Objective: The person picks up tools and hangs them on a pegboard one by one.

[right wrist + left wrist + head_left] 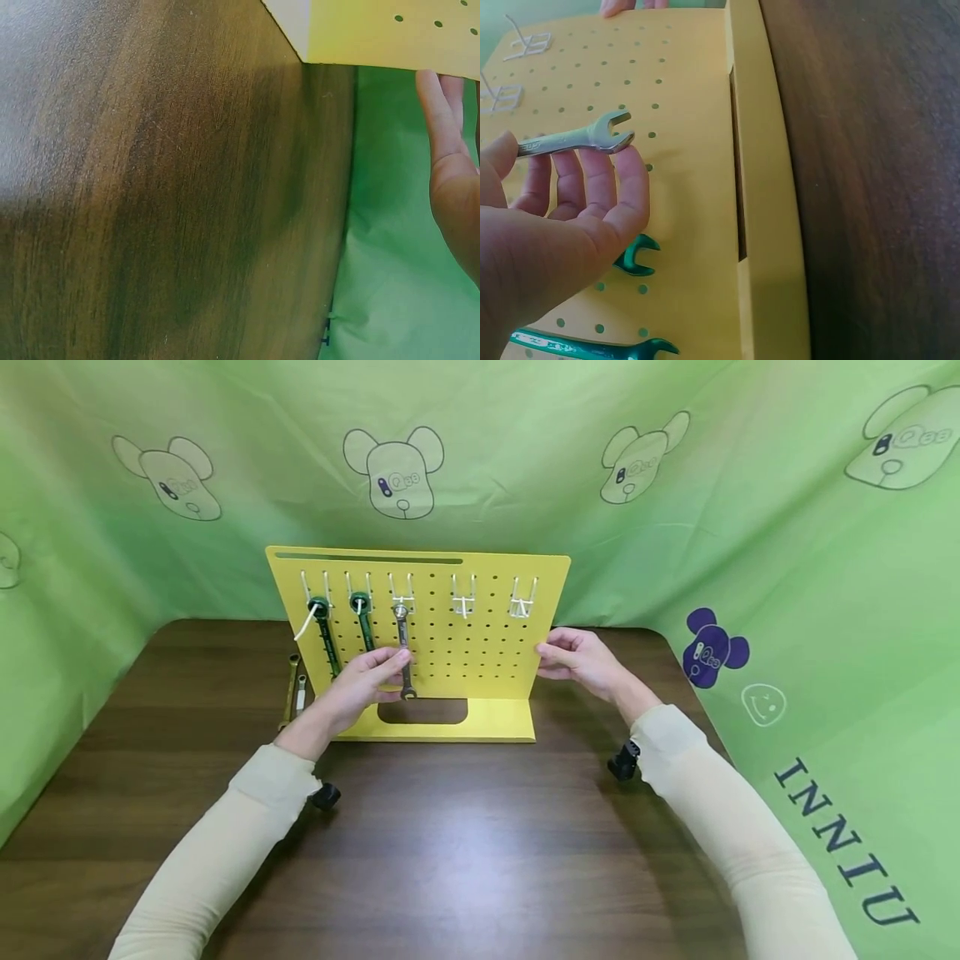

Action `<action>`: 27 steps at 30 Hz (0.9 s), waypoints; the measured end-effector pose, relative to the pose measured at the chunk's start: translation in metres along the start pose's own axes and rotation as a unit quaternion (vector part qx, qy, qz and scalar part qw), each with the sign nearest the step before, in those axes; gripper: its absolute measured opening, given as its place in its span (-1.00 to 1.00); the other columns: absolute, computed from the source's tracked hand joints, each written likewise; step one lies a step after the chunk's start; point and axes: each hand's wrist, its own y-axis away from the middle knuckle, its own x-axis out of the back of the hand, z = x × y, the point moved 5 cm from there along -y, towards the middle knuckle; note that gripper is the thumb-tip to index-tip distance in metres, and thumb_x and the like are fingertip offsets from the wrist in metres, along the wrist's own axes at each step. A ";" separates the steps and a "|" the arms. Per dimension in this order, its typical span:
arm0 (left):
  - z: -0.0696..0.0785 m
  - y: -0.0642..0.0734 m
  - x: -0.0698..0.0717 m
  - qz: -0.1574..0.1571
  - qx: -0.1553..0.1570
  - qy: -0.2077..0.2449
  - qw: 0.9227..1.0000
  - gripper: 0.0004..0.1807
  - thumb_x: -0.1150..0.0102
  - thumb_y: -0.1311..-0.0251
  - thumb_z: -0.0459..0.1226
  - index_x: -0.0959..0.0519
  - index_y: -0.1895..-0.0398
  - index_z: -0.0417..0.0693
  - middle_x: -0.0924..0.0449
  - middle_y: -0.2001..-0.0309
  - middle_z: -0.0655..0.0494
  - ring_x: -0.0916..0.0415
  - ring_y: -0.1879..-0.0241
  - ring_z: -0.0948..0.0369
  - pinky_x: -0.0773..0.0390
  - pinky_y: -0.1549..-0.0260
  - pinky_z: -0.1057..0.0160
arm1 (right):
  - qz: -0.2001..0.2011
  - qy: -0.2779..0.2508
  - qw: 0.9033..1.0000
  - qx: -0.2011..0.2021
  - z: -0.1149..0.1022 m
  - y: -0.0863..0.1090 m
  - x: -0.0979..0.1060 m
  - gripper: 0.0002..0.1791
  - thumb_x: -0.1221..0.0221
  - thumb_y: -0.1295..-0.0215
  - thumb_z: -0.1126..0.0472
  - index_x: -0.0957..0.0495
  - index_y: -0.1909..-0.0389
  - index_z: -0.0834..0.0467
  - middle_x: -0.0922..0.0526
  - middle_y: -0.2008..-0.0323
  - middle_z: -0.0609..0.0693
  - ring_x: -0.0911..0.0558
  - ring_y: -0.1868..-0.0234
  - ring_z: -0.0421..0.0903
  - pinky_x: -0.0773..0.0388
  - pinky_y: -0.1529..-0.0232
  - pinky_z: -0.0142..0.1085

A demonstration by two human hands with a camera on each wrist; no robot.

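Observation:
A yellow pegboard (495,689) stands upright on the table. My left hand (371,677) pinches a silver combination wrench (403,639) between thumb and fingers; its ring end is at the third hook and its open end points down. In the left wrist view, the fingers of that hand curl behind the wrench's shank (562,142). Two green wrenches hang to its left, one on the first hook (327,639) and one on the second (365,622). My right hand (588,664) grips the board's right edge, thumb in front; its other fingers are partly hidden.
Two bare white hooks, one right of the middle (463,602) and one near the right edge (521,603), are on the board. Behind its left side lie a brass-coloured wrench (291,689) and a silver one (302,693). A green curtain (495,468) surrounds the brown table (465,843).

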 end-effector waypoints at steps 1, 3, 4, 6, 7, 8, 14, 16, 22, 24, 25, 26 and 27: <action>-0.001 0.000 0.001 0.002 0.003 0.001 1.000 -0.32 -0.04 -0.24 0.18 -0.43 -0.19 -0.16 -0.32 -0.20 -0.05 -0.33 -0.09 0.01 -0.48 -0.08 0.03 | 0.000 -0.001 1.000 -0.001 0.000 -0.001 0.000 -0.93 -0.17 -0.29 0.36 -0.56 0.23 0.20 -0.65 0.28 0.06 -0.68 0.26 0.00 -0.43 -0.06 0.11; -0.003 0.000 0.002 0.003 0.009 0.004 1.000 -0.33 -0.05 -0.24 0.17 -0.42 -0.20 -0.16 -0.31 -0.20 -0.07 -0.32 -0.09 0.00 -0.48 -0.08 0.04 | 0.000 -0.003 1.000 -0.002 0.000 -0.001 -0.001 -0.92 -0.16 -0.30 0.37 -0.56 0.23 0.19 -0.65 0.28 0.05 -0.68 0.26 -0.01 -0.44 -0.06 0.11; -0.004 -0.001 0.002 0.002 0.011 0.006 1.000 -0.33 -0.05 -0.25 0.16 -0.42 -0.20 -0.16 -0.31 -0.20 -0.08 -0.32 -0.10 0.00 -0.48 -0.08 0.04 | 0.001 -0.003 1.000 -0.003 0.000 -0.002 -0.001 -0.92 -0.16 -0.30 0.37 -0.56 0.23 0.19 -0.65 0.28 0.05 -0.68 0.27 -0.01 -0.44 -0.05 0.10; -0.007 -0.002 0.003 0.002 0.014 0.008 1.000 -0.34 -0.05 -0.25 0.16 -0.43 -0.19 -0.16 -0.32 -0.17 -0.09 -0.32 -0.11 -0.01 -0.49 -0.07 0.05 | 0.002 -0.002 1.000 -0.004 -0.001 -0.002 -0.002 -0.92 -0.14 -0.31 0.39 -0.56 0.24 0.20 -0.65 0.29 0.05 -0.68 0.27 -0.01 -0.44 -0.05 0.10; -0.009 -0.003 0.003 0.003 0.014 0.009 1.000 -0.34 -0.06 -0.25 0.16 -0.43 -0.18 -0.16 -0.33 -0.15 -0.08 -0.33 -0.10 0.00 -0.49 -0.07 0.06 | 0.001 -0.002 1.000 -0.004 -0.001 -0.001 -0.002 -0.92 -0.14 -0.31 0.39 -0.56 0.24 0.20 -0.65 0.29 0.05 -0.68 0.28 0.00 -0.44 -0.05 0.10; -0.010 -0.004 0.003 0.002 0.014 0.010 1.000 -0.34 -0.05 -0.25 0.15 -0.43 -0.18 -0.17 -0.33 -0.14 -0.09 -0.33 -0.10 0.00 -0.49 -0.07 0.05 | 0.001 -0.001 1.000 -0.004 -0.001 -0.001 -0.002 -0.92 -0.14 -0.31 0.39 -0.56 0.24 0.20 -0.65 0.29 0.05 -0.68 0.28 0.00 -0.45 -0.05 0.10; -0.019 -0.007 0.002 -0.003 0.023 0.024 0.999 -0.34 -0.06 -0.24 0.16 -0.43 -0.16 -0.18 -0.33 -0.15 -0.14 -0.38 -0.08 -0.02 -0.48 -0.08 0.00 | 0.007 0.000 1.000 0.001 0.001 0.001 0.000 -0.93 -0.19 -0.28 0.35 -0.57 0.24 0.20 -0.66 0.27 0.04 -0.68 0.25 -0.02 -0.45 -0.06 0.09; -0.021 -0.007 0.001 -0.005 0.028 0.024 0.999 -0.33 -0.06 -0.23 0.17 -0.43 -0.17 -0.17 -0.33 -0.15 -0.13 -0.39 -0.08 -0.01 -0.48 -0.09 0.01 | 0.009 0.002 1.000 0.001 0.001 0.001 0.000 -0.93 -0.20 -0.27 0.34 -0.57 0.25 0.21 -0.66 0.26 0.05 -0.68 0.24 -0.02 -0.43 -0.07 0.09; -0.026 -0.007 0.001 -0.001 0.039 0.030 0.999 -0.30 -0.07 -0.21 0.19 -0.43 -0.18 -0.16 -0.39 -0.08 -0.14 -0.43 -0.07 -0.06 -0.50 -0.07 0.05 | 0.006 0.004 1.000 0.005 0.001 0.001 0.000 -0.92 -0.22 -0.26 0.32 -0.57 0.24 0.21 -0.65 0.25 0.05 -0.68 0.23 -0.02 -0.43 -0.07 0.10; -0.028 -0.008 0.001 0.005 0.045 0.032 0.998 -0.30 -0.08 -0.20 0.19 -0.43 -0.18 -0.15 -0.41 -0.07 -0.12 -0.45 -0.07 -0.07 -0.50 -0.06 0.07 | 0.005 0.002 1.000 0.007 0.001 0.000 0.000 -0.92 -0.22 -0.26 0.32 -0.57 0.24 0.21 -0.65 0.25 0.05 -0.68 0.23 -0.03 -0.44 -0.06 0.09; -0.029 -0.008 0.002 0.007 0.049 0.034 0.998 -0.30 -0.08 -0.20 0.20 -0.42 -0.20 -0.13 -0.41 -0.08 -0.11 -0.45 -0.07 -0.07 -0.51 -0.06 0.08 | 0.004 0.001 1.000 0.008 0.001 0.000 0.000 -0.93 -0.21 -0.26 0.33 -0.57 0.25 0.21 -0.65 0.26 0.04 -0.68 0.23 -0.03 -0.44 -0.06 0.09; -0.030 -0.008 0.002 0.010 0.054 0.036 0.998 -0.30 -0.08 -0.19 0.20 -0.43 -0.20 -0.11 -0.41 -0.09 -0.10 -0.46 -0.06 -0.07 -0.51 -0.06 0.09 | 0.004 0.000 1.000 0.008 0.001 0.000 -0.001 -0.93 -0.21 -0.26 0.33 -0.57 0.25 0.21 -0.65 0.26 0.04 -0.68 0.23 -0.03 -0.45 -0.06 0.09; -0.031 -0.008 0.002 0.012 0.059 0.038 0.997 -0.30 -0.08 -0.19 0.20 -0.43 -0.21 -0.11 -0.41 -0.11 -0.10 -0.47 -0.06 -0.07 -0.51 -0.06 0.09 | 0.004 -0.001 1.000 0.007 0.001 0.000 -0.001 -0.93 -0.21 -0.26 0.34 -0.56 0.25 0.21 -0.65 0.27 0.04 -0.68 0.24 -0.03 -0.45 -0.06 0.09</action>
